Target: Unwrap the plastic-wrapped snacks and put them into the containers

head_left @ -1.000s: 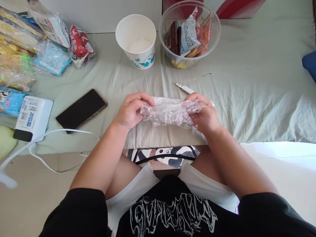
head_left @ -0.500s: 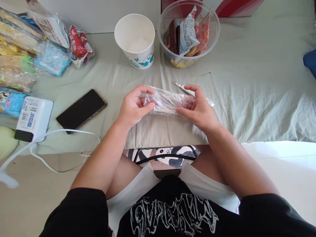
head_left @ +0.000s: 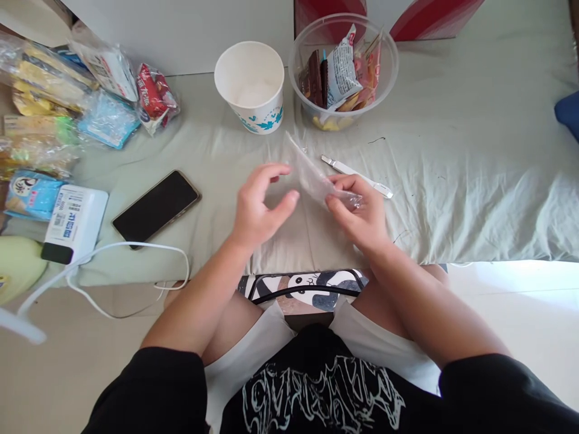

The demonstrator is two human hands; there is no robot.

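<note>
A crumpled clear plastic wrapper point(head_left: 311, 176) is pinched between the thumb and fingers of my right hand point(head_left: 359, 214). It slants up and to the left from that grip, over the cloth. My left hand point(head_left: 262, 208) is beside it on the left, thumb and fingers apart, holding nothing. Just beyond my right hand lies a slim white and silver craft knife point(head_left: 355, 175), partly behind the fingers. Whether anything is inside the wrapper, I cannot tell.
Behind my hands stand a white paper cup point(head_left: 248, 87) and a clear tub point(head_left: 393, 72) of wrapped snacks. A phone point(head_left: 157, 208), a white power bank point(head_left: 81, 211) with a cable point(head_left: 149, 246) and several snack packets point(head_left: 156, 96) are on the left. The table edge is close to my body.
My left hand has let go of the wrapper and drawn a little apart. The wrapper, level between both hands before, now tilts up to the left in my right hand. The view shifted slightly.
</note>
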